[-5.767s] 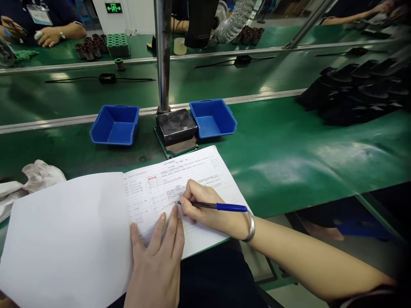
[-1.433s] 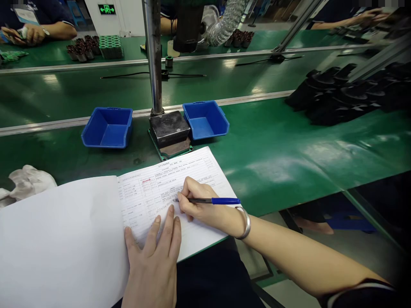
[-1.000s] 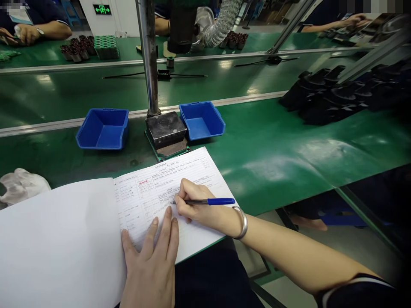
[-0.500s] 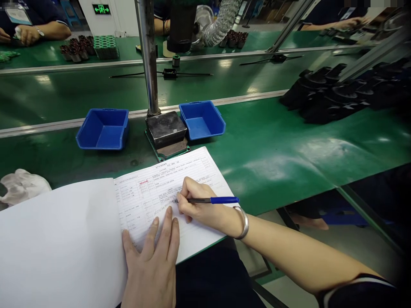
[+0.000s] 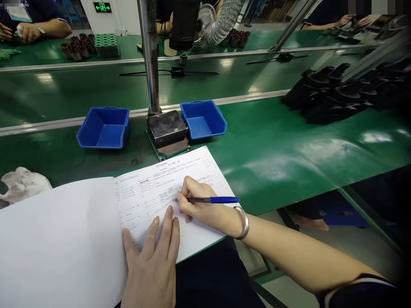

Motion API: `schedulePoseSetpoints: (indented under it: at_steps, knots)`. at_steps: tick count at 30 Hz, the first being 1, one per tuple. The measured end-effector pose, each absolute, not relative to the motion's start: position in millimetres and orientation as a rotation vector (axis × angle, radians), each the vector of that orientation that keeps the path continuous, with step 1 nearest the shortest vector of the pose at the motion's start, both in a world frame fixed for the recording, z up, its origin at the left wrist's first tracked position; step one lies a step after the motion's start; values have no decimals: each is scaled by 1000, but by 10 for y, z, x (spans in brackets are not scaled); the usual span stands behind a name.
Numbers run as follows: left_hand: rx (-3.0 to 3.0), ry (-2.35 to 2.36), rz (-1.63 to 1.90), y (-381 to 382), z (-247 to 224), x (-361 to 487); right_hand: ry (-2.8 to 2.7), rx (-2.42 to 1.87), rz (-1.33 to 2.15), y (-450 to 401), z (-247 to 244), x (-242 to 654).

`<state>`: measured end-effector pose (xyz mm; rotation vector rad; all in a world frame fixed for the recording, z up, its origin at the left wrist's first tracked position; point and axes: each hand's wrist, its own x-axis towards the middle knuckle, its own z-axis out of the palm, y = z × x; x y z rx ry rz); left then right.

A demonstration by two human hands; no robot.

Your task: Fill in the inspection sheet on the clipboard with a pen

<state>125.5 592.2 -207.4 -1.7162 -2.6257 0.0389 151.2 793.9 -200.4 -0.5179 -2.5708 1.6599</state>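
Note:
An open notebook (image 5: 199, 239) lies over the near edge of the bench, its ruled right page filled with printed-looking and handwritten lines and a small red mark. My left hand (image 5: 152, 252) rests flat on the lower part of that page, fingers spread. Pinched in my right hand (image 5: 199, 203) is a ballpoint pen (image 5: 224, 199) with a blue cap on its rear end. The pen's tip touches or nearly touches the page, just above my left fingertips. A blank white page (image 5: 61, 244) curves up on the notebook's left side.
Two blue bins (image 5: 104, 128) flank a metal post (image 5: 150, 60) with a dark finned block (image 5: 167, 128) at its foot. White cloth or gloves (image 5: 24, 184) lie at left. Black parts (image 5: 334, 92) are heaped at right. Beyond, a belt carries wired black pieces (image 5: 177, 72); co-workers' hands (image 5: 30, 32) are across it.
The wired black pieces and the small cylinder on the far line have shifted right. My hands and the pen hold nearly the same place on the page.

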Motion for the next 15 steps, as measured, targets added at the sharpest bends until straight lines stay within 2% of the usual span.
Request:
schedulePoseSetpoints:
  at_steps: [15]
  knots:
    - [-1710,-2648,29,5916,-2078,1256,-2526,-506,1633,7932,-2039,1511]
